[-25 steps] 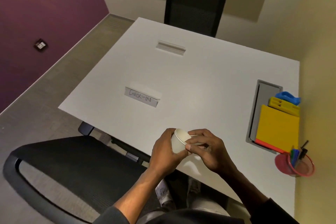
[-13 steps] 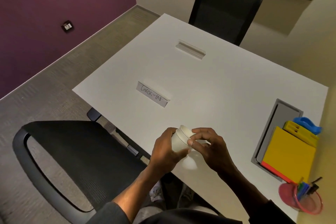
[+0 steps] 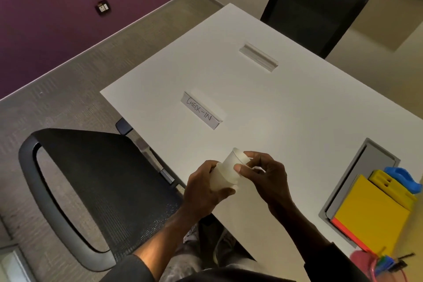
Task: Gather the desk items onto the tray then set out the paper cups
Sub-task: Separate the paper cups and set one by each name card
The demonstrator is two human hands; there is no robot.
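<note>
A plain white desk (image 3: 286, 107) is filling most of the view. 2 white paper cups (image 3: 225, 173), nested, are showing no print. A white card sign (image 3: 201, 111) is carrying black handwritten letters reading CHECK-IN. A grey tray (image 3: 375, 155) is holding a bright yellow pad (image 3: 373, 215) with an orange-red edge, a yellow block (image 3: 389, 182) and a blue item (image 3: 402, 177). A translucent pink cup (image 3: 364, 264) is showing blue and green pens. 2 chairs, one near (image 3: 98, 181) and one far (image 3: 313, 7), are showing black mesh. The wall (image 3: 68, 7) is showing deep purple, and the carpet (image 3: 75, 80) is showing a grey-brown fleck.
</note>
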